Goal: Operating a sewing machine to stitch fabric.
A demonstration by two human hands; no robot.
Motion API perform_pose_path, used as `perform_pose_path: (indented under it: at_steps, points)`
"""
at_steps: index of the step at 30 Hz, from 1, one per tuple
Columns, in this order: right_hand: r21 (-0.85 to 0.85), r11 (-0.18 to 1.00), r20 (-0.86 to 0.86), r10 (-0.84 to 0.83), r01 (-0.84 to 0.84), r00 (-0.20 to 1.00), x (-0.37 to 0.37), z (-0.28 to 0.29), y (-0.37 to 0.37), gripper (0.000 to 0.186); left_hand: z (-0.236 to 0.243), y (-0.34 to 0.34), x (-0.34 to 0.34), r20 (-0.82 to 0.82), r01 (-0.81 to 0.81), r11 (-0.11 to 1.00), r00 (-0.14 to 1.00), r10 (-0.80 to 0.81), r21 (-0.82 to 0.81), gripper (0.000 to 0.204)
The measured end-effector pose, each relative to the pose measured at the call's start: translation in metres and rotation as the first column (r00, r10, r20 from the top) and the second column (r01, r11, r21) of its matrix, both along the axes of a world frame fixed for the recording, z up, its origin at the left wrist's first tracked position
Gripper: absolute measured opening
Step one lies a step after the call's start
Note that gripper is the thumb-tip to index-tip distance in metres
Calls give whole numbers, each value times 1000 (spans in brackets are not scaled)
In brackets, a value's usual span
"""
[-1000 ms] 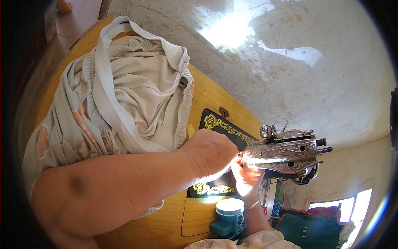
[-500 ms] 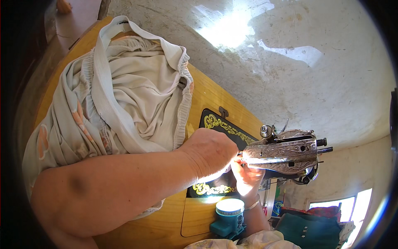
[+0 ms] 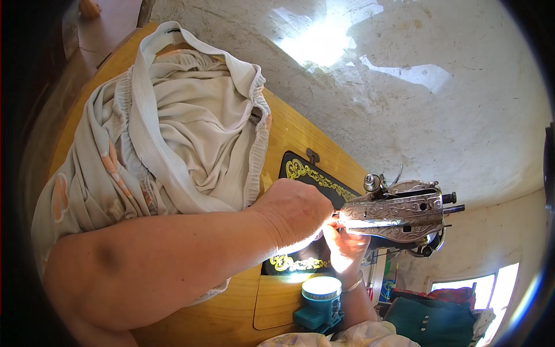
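Note:
My left hand [image 3: 295, 207] reaches across from the lower left, fingers curled at the needle end of an engraved metal sewing machine [image 3: 390, 213], beside its black, gold-patterned bed [image 3: 303, 172]. My right hand [image 3: 347, 251], with a bangle at the wrist, comes up from below, its bent fingertips meeting the left ones under the faceplate. What both pinch is hidden. A teal lamp [image 3: 318, 303] with a bright top stands below the hands. A pale garment [image 3: 196, 139] with orange print and a white elastic band lies heaped on the left, partly under my left forearm.
The wooden table [image 3: 277, 121] runs diagonally, with a grey, sunlit concrete surface [image 3: 439, 115] beyond it. A teal padded item [image 3: 428, 324] and red cloth [image 3: 445, 295] sit at the lower right near a bright window. A patterned cloth [image 3: 347, 338] is at the bottom edge.

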State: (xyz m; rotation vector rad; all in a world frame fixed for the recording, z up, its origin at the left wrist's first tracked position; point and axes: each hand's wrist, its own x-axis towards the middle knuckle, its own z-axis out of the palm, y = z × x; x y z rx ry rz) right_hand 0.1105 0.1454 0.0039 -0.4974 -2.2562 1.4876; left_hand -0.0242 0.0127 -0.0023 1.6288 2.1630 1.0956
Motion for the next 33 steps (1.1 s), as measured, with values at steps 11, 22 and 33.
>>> perform_pose_path:
  at_steps: [11, 22, 33]
  points:
    - [39, 999, 22, 6, -7, 1000, 7, -8, 10, 32, -4, 0, 1, -10, 7, 1000, 1000, -6, 26, 14]
    - [20, 999, 8, 38, -38, 999, 8, -9, 12, 36, -3, 0, 1, -27, 6, 1000, 1000, -6, 2, 14]
    - [49, 998, -4, 33, -33, 999, 7, -8, 10, 35, -1, 0, 0, 16, -6, 997, 1000, 5, 72, 11]
